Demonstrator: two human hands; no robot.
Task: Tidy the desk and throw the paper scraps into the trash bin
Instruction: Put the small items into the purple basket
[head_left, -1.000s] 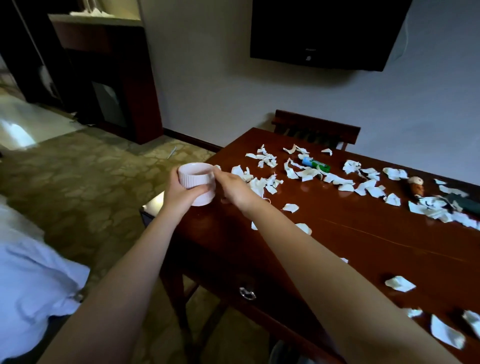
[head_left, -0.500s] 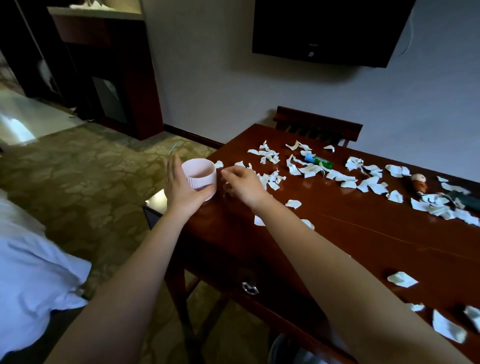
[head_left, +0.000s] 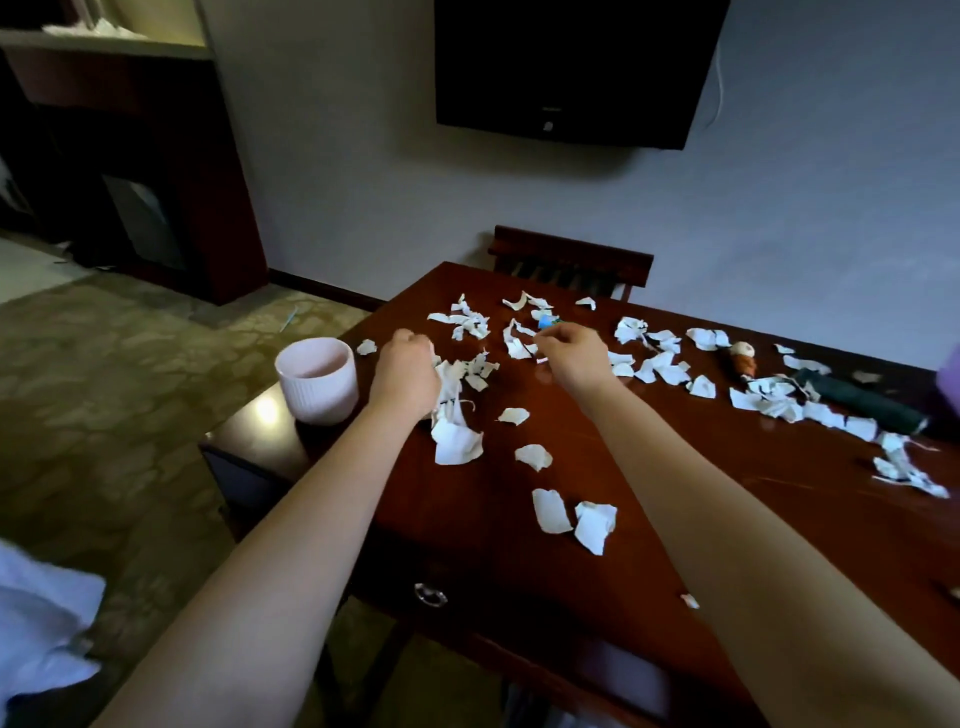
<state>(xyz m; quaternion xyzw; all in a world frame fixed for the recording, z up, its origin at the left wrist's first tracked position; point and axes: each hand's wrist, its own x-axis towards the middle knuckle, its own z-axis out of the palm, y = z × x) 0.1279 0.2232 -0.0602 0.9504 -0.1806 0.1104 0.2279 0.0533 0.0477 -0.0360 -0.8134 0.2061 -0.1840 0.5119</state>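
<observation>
White torn paper scraps (head_left: 550, 512) lie scattered over the dark red wooden desk (head_left: 597, 571). A small pale pink ribbed bin (head_left: 318, 380) stands upright on the desk's left corner, with nothing holding it. My left hand (head_left: 406, 375) is just right of the bin, closed in a fist over a bunch of scraps (head_left: 453, 410) that trail from under it. My right hand (head_left: 571, 354) hovers over the scraps further back, its fingertips pinched on a small scrap.
A blue-green item (head_left: 546, 322), a small doll figure (head_left: 744, 358) and a dark folded umbrella (head_left: 857, 399) lie among the scraps. A chair (head_left: 571, 262) stands behind the desk, a TV (head_left: 566, 67) hangs on the wall. White cloth (head_left: 41, 623) lies low left.
My left hand let go of the pink bin and moved right onto a pile of scraps, closing on them. My right hand reached further back over the desk.
</observation>
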